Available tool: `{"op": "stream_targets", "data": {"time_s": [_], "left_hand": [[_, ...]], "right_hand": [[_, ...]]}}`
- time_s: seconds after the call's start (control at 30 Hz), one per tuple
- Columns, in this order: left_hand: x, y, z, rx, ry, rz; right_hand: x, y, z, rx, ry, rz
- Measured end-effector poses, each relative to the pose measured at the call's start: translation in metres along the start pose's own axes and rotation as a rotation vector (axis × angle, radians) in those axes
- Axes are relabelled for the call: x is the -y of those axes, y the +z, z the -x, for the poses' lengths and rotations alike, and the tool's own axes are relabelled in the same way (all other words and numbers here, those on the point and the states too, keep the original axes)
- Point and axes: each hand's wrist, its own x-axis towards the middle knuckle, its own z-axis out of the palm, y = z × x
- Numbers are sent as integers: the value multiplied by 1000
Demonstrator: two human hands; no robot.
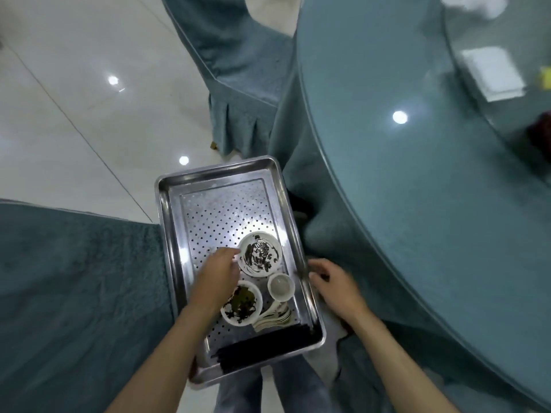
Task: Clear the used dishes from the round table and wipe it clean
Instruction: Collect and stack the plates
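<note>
A steel perforated tray (pixel 208 204) sits low in front of me, left of the round table (pixel 402 174). On it lie a white saucer (pixel 260 254) smeared with dark sauce, a white bowl (pixel 242 305) with dark leftovers, a small white cup (pixel 281 286), several white spoons (pixel 272 318) and black chopsticks (pixel 262 342). My left hand (pixel 219 271) is over the tray with its fingers at the saucer's left rim. My right hand (pixel 334 283) hovers at the tray's right edge, fingers loosely curved, holding nothing that I can see.
Blue-covered chairs stand at the top (pixel 238 70) and at the left (pixel 74 278). The table's glass turntable (pixel 492 40) carries white napkins (pixel 492 73), a yellow thing (pixel 545 77) and a dark red object (pixel 539 132). A white cloth (pixel 325 353) hangs under the tray's right corner. The floor is glossy white tile.
</note>
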Motion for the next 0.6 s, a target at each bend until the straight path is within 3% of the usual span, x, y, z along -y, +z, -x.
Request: {"op": "stream_targets", "data": {"time_s": [0.1,0.2,0.4,0.6], "left_hand": [[-21,-41,31,-17,157,-199],[-44,-76,70,-40,180,-271],[-102,-125,142,-88,388,-299],[-155,-140,151,-89,541,-318]], "right_hand": [[28,-33,55,-97,-118,260],[50,-55,108,-240,-183,476],[78,-81,201,-426,-202,478],[65,-94,248,-540,-163,373]]}}
